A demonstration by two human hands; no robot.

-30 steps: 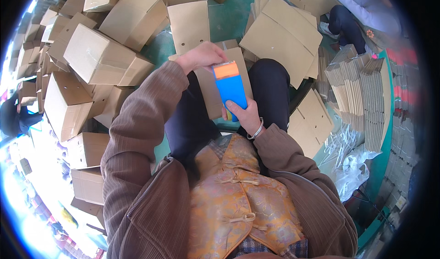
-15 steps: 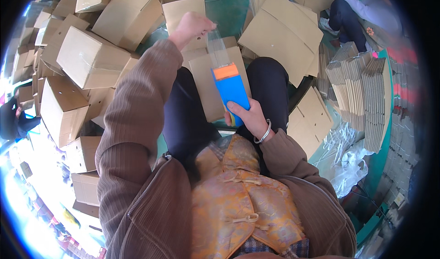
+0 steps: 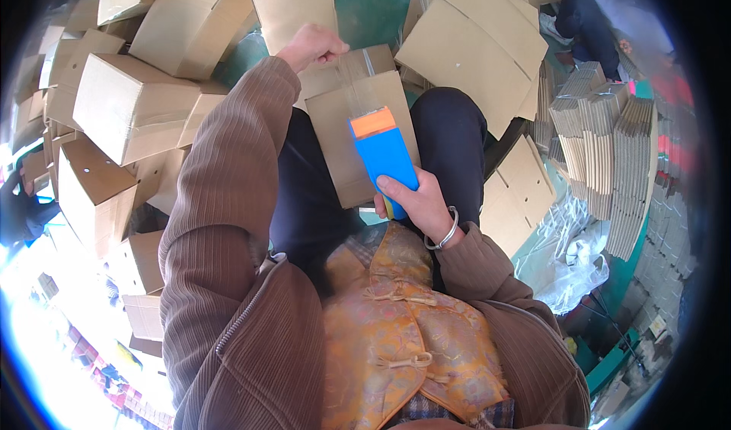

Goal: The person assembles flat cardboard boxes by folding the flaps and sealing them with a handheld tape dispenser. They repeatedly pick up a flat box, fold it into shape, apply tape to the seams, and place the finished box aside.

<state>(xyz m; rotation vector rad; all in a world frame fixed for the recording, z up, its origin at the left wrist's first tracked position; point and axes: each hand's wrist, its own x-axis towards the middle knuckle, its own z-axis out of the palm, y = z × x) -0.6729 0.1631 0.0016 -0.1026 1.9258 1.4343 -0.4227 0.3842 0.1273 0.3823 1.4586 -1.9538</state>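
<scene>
Compared with one second ago, when the left hand (image 3: 314, 45) was right at the orange end of the blue, oblong handheld tape dispenser (image 3: 387, 159), that hand is now well apart from it, up and to the left. A thin, clear, shiny strip of tape (image 3: 355, 83) now stretches between them; half a second ago it was already drawn out. The left fingers are curled closed, seemingly pinching the strip's free end, though the exact grip is too small to tell.

The right hand (image 3: 419, 200), as before, grips the dispenser's lower end, thumb lying across its blue face and fingers wrapped around the far side. A silver metal bangle (image 3: 448, 230) circles that wrist.

The dispenser is tilted, its flat blue body topped by a bright orange band, with a bit of yellow near the hand. It is held over a brown cardboard box (image 3: 335, 152) between the person's dark-trousered knees (image 3: 449, 129), the strip passing above the box.
</scene>
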